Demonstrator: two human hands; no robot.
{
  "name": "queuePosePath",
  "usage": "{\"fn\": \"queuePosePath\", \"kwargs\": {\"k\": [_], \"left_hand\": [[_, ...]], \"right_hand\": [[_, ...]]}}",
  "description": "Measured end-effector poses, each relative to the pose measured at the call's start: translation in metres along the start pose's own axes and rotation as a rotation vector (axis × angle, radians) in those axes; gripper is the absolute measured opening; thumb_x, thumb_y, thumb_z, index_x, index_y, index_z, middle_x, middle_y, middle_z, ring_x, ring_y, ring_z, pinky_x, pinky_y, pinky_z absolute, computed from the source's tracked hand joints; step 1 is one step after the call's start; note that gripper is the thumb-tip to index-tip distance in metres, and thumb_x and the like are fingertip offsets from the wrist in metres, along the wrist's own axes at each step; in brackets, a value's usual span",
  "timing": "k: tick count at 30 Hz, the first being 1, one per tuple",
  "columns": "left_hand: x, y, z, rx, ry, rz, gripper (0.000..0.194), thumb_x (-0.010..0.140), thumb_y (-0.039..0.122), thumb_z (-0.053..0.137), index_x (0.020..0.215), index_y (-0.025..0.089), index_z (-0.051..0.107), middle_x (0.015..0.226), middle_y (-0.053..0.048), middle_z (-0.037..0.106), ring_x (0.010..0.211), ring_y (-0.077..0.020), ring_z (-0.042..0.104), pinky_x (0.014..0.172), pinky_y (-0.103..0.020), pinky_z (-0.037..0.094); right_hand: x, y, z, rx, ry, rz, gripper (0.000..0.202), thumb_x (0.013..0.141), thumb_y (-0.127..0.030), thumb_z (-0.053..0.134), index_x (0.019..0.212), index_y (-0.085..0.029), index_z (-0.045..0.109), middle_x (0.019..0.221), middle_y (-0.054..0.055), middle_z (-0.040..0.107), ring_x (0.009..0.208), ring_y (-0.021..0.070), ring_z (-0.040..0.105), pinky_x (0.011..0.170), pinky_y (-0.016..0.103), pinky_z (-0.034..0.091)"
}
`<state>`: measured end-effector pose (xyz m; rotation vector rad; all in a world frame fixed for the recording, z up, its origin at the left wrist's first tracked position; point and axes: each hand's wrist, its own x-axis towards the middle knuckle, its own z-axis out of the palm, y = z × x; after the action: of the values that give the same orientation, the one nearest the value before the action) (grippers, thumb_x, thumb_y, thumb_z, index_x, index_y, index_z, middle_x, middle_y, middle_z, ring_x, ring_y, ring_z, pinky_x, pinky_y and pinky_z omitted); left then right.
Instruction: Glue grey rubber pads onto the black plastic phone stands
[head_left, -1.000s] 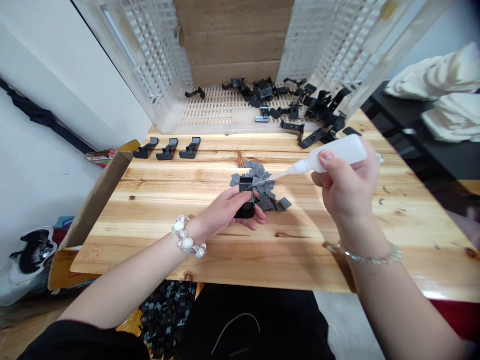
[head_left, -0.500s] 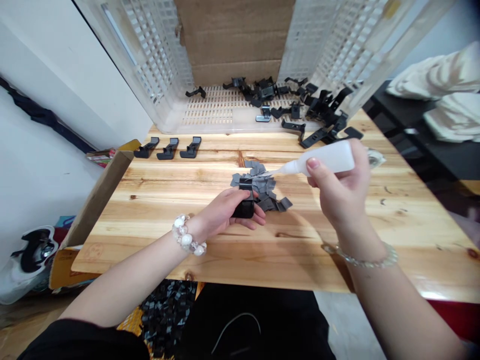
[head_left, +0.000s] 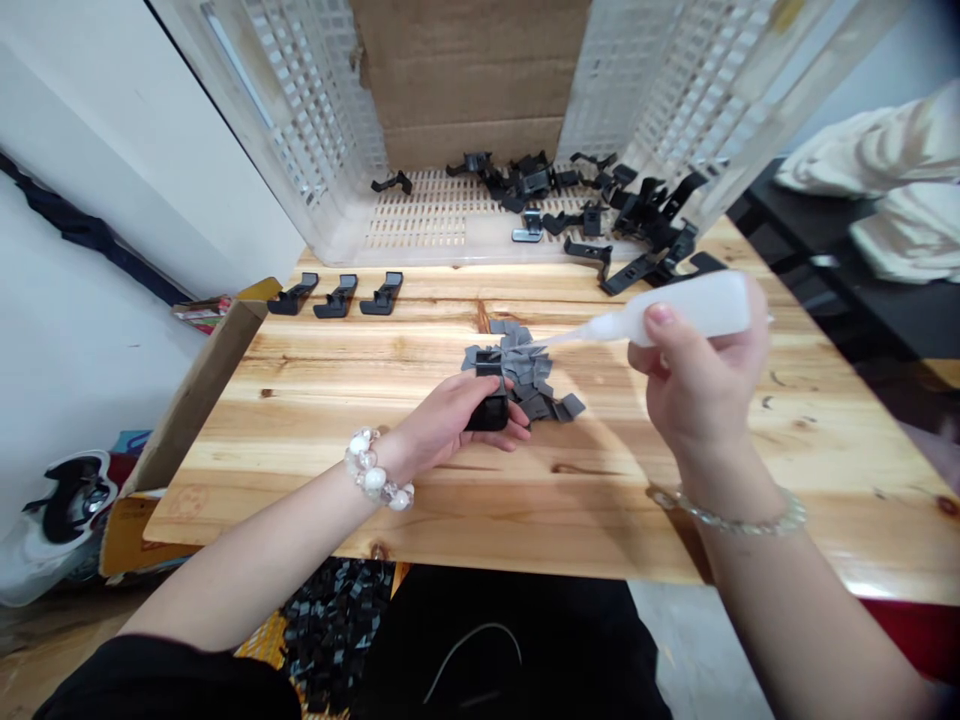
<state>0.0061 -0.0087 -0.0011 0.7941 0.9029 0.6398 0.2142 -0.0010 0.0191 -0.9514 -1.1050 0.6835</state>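
Note:
My left hand (head_left: 469,410) is closed around a black plastic bracket (head_left: 491,408), thumb on top, over the middle of the wooden table. Gripped in my right hand (head_left: 697,380) is a white squeeze bottle (head_left: 697,305) with a long thin nozzle pointing left. The nozzle tip is to the right of the bracket, apart from it, above a loose pile of small grey pads (head_left: 529,370). Farther back on the left, three black brackets (head_left: 382,293) stand in a row, each with a grey face on top.
A white plastic crate (head_left: 420,245) lies open toward me at the back, with many black brackets (head_left: 536,180) inside and some spilling onto the table (head_left: 300,430). Below the table edge, a yellow basket holds black parts (head_left: 337,620). A cardboard box (head_left: 202,400) stands at the left.
My right hand has moved right with the squeeze bottle, drawing the nozzle away from the bracket. My left hand stays almost still, holding the bracket.

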Motion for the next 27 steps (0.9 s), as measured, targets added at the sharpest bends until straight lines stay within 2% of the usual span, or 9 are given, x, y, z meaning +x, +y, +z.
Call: {"fn": "queuePosePath", "kwargs": {"k": [2, 4, 9, 12, 15, 18, 22, 25, 27], "left_hand": [[0.000, -0.001, 0.000, -0.011, 0.006, 0.038, 0.018, 0.096, 0.026, 0.046, 0.100, 0.012, 0.056, 0.081, -0.009, 0.071, 0.075, -0.0188, 0.071, 0.065, -0.031, 0.058], [0.001, -0.003, -0.001, 0.003, 0.007, 0.080, 0.018, 0.094, 0.027, 0.051, 0.100, 0.012, 0.058, 0.086, -0.010, 0.071, 0.081, -0.0194, 0.070, 0.069, -0.033, 0.059], [0.002, -0.007, -0.004, 0.128, -0.029, 0.170, 0.026, 0.090, 0.036, 0.060, 0.104, 0.014, 0.061, 0.093, -0.009, 0.070, 0.090, -0.0194, 0.068, 0.070, -0.031, 0.058], [0.002, -0.006, -0.004, 0.190, -0.012, 0.219, 0.028, 0.088, 0.038, 0.062, 0.103, 0.014, 0.062, 0.091, -0.008, 0.070, 0.089, -0.0189, 0.067, 0.070, -0.030, 0.057], [0.002, -0.004, -0.003, 0.215, -0.006, 0.266, 0.029, 0.087, 0.039, 0.062, 0.102, 0.014, 0.062, 0.091, -0.008, 0.069, 0.088, -0.0185, 0.067, 0.072, -0.031, 0.058], [0.003, -0.005, -0.003, 0.227, -0.024, 0.293, 0.032, 0.087, 0.042, 0.062, 0.101, 0.014, 0.062, 0.091, -0.008, 0.068, 0.088, -0.0182, 0.066, 0.074, -0.031, 0.058], [0.003, -0.006, -0.004, 0.211, -0.090, 0.252, 0.034, 0.086, 0.043, 0.063, 0.102, 0.014, 0.061, 0.090, -0.007, 0.069, 0.082, -0.0164, 0.067, 0.073, -0.031, 0.059], [0.002, -0.006, -0.002, 0.204, -0.105, 0.222, 0.034, 0.088, 0.045, 0.059, 0.097, 0.013, 0.060, 0.088, -0.008, 0.069, 0.078, -0.0156, 0.067, 0.070, -0.030, 0.059], [0.000, -0.005, -0.001, 0.194, -0.099, 0.209, 0.032, 0.089, 0.044, 0.057, 0.096, 0.013, 0.060, 0.090, -0.009, 0.069, 0.077, -0.0155, 0.067, 0.070, -0.031, 0.059]], "right_hand": [[0.005, 0.000, -0.001, 0.100, 0.025, 0.043, 0.028, 0.074, -0.038, 0.073, 0.078, -0.025, 0.048, 0.071, -0.001, 0.056, 0.045, 0.0100, 0.041, 0.040, 0.027, 0.021], [0.008, -0.001, -0.002, 0.143, -0.007, 0.106, 0.027, 0.075, -0.038, 0.069, 0.080, -0.025, 0.046, 0.073, -0.001, 0.059, 0.047, 0.0116, 0.048, 0.039, 0.026, 0.023], [0.006, -0.001, 0.002, 0.207, -0.212, 0.340, 0.035, 0.066, -0.026, 0.071, 0.083, -0.025, 0.041, 0.085, 0.002, 0.067, 0.066, 0.0179, 0.064, 0.040, 0.023, 0.032], [0.000, 0.003, 0.009, 0.216, -0.302, 0.410, 0.045, 0.058, -0.019, 0.078, 0.088, -0.025, 0.045, 0.079, -0.003, 0.063, 0.061, 0.0132, 0.058, 0.041, 0.021, 0.035], [-0.005, 0.010, 0.012, 0.132, -0.432, 0.463, 0.039, 0.059, -0.024, 0.081, 0.086, -0.021, 0.054, 0.068, -0.005, 0.054, 0.051, 0.0072, 0.048, 0.043, 0.021, 0.037], [-0.010, 0.014, 0.015, -0.028, -0.567, 0.473, 0.027, 0.067, -0.030, 0.079, 0.081, -0.018, 0.059, 0.063, -0.004, 0.055, 0.052, 0.0091, 0.052, 0.047, 0.023, 0.042], [-0.015, 0.014, 0.019, -0.004, -0.698, 0.456, 0.024, 0.070, -0.030, 0.076, 0.085, -0.021, 0.060, 0.065, -0.002, 0.061, 0.059, 0.0163, 0.062, 0.056, 0.031, 0.051], [-0.016, 0.015, 0.021, -0.059, -0.707, 0.398, 0.020, 0.071, -0.028, 0.075, 0.080, -0.021, 0.059, 0.069, -0.001, 0.059, 0.057, 0.0172, 0.063, 0.057, 0.033, 0.050], [-0.016, 0.017, 0.021, -0.148, -0.657, 0.319, 0.017, 0.071, -0.027, 0.074, 0.076, -0.020, 0.060, 0.074, 0.000, 0.058, 0.062, 0.0164, 0.061, 0.060, 0.033, 0.050]]}}
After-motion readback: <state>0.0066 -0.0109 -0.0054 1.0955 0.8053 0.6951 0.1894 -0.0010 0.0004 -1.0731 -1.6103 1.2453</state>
